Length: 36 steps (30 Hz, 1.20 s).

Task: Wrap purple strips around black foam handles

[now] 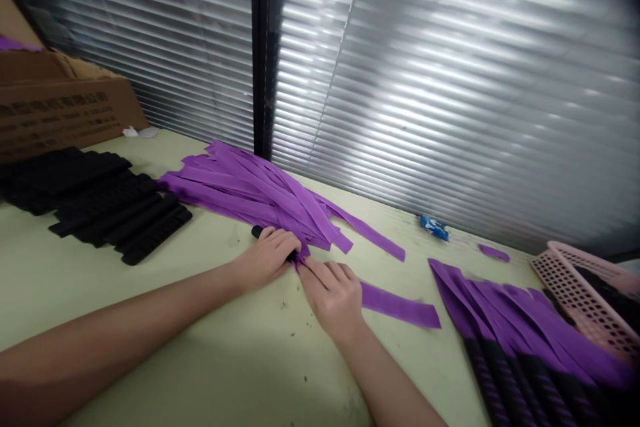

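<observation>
My left hand is closed around a black grip tube, whose dark end sticks out past the fingers. Close beside it, my right hand pinches a purple strip at the tube's near end; the strip's free end trails to the right on the table. Fingers hide most of the tube and the spot where strip and tube meet. Just behind both hands lies a loose pile of purple strips.
Several black grip tubes lie at left before a cardboard box. At right are black tubes with purple strips attached, a pink perforated basket and a blue wrapper. Window blinds stand behind the table.
</observation>
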Available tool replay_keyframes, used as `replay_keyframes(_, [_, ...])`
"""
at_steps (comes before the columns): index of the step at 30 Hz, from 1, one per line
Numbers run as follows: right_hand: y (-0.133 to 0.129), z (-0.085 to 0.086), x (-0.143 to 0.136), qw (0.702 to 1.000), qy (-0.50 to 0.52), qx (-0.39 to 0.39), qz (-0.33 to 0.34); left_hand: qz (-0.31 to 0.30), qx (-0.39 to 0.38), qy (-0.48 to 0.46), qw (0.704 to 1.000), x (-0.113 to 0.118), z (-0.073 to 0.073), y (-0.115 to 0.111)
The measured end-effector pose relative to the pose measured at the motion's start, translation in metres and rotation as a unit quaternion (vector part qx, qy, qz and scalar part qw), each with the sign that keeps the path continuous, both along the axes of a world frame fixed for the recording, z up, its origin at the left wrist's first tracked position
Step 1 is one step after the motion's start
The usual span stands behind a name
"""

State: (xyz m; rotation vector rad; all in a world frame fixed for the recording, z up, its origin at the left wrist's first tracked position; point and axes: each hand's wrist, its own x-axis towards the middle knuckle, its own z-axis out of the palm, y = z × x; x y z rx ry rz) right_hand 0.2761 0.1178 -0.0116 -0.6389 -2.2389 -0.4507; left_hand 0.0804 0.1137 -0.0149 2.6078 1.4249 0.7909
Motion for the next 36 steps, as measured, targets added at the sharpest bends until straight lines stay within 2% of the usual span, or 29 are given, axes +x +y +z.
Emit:
replay_keyframes(12, [-0.0034,-0.0011,-0.0009,1.0,0.016,-0.011,0.004,-0.028,0.006,0.017,0.999,0.0005,0.0013,-0.0032])
replay_keyframes(19, [-0.0027,-0.0007,0.0006,1.0,-0.007,-0.007,0.002,-0.035,0.016,0.02,0.999,0.0036,-0.0003,-0.0059])
replay_keyframes(30, [-0.003,-0.0012,0.0012,1.0,-0.011,-0.014,0.01,-0.058,0.057,0.035,0.996,0.0025,0.0018,-0.0071])
replay_keyframes(36, [-0.0027,-0.0012,-0.001,1.0,0.003,-0.027,-0.003,-0.044,0.046,0.007,0.998,0.0034,0.0002,-0.006])
